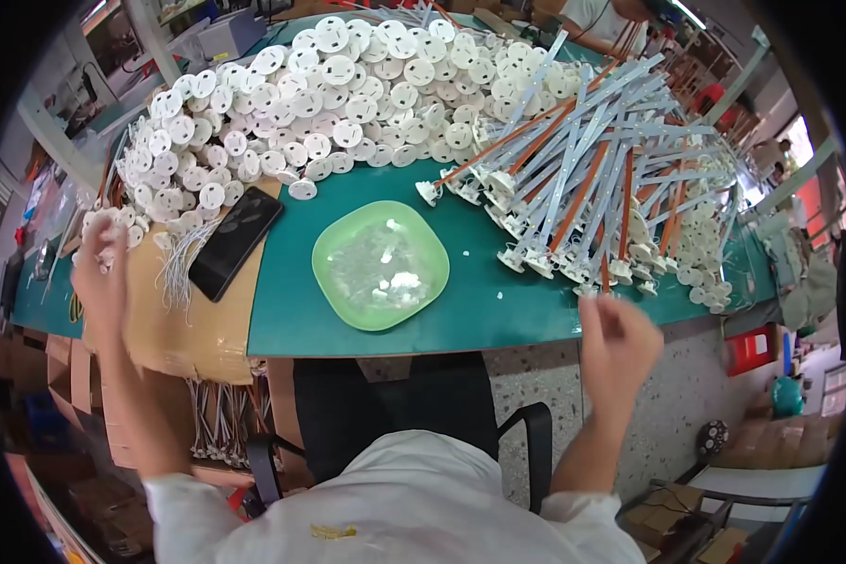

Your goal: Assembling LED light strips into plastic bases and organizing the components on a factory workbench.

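My left hand is raised at the left side of the table, smeared by motion. It is beside white round discs at the heap's left end, and whether it holds one cannot be made out. My right hand is at the table's front edge on the right, fingers curled in and thumb near the index finger. Its fingertips are close to the lower end of an orange strip in the pile of LED strips with white round bases. What is between those fingers is hidden.
A green bowl with small clear and white pieces stands mid-table. Left of it a black phone lies on cardboard beside thin white wires. A large heap of white discs spans the back. Beyond sits another person.
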A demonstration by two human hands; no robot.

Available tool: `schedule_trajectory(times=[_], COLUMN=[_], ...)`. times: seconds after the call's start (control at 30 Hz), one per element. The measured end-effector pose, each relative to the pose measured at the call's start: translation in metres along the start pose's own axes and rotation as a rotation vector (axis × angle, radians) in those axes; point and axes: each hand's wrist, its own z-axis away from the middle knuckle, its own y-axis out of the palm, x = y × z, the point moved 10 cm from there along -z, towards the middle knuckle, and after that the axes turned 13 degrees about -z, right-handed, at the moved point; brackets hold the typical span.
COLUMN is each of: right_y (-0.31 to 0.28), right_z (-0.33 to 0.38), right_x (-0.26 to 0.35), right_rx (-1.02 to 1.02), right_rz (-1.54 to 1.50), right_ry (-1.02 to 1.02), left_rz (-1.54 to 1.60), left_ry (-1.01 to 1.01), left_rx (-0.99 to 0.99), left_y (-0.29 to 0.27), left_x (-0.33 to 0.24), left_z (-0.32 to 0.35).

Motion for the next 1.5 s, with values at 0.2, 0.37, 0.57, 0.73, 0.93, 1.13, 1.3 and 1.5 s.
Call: schedule_trajectory(times=[0.2,0.37,0.57,0.73,0.93,1.13,1.3,1.5], right_y=[0.078,0.079,0.142,0.129,0.135,0.129,0.124,0.108], right_z=[-0.107,-0.122,-0.144,-0.122,0.014,0.133,0.157,0.181], right_x=[-0.037,0.005,-0.024,-0.034,0.046,0.095,0.095,0.116], right_rx=[0.104,0.055,0.270,0.273,0.336,0.611,0.677,0.539], right_rz=[0.410,0.372,0.451,0.142,-0.312,-0.863,-0.987,-0.750], right_ry=[-0.043,-0.053,0.014,0.123,0.087,0.018,0.005,-0.707], left_rz=[0.719,0.814,1.022,0.965,0.929,1.308,1.589,1.695], left_ry=[-0.141,0.004,-0.106,0.015,0.057,-0.001,-0.452,-0.692], left_rx=[0.069,0.108,0.181,0.355,0.330,0.269,0.706,0.810], left_y=[-0.034,-0.047,-0.036,-0.022,-0.010,-0.011,0.028,0.027], left_x=[-0.119,-0.137,-0.156,-0.197,-0.237,-0.242,-0.224,-0.214], left_z=[0.172,0.218,0.225,0.238,0.230,0.248,0.286,0.304])
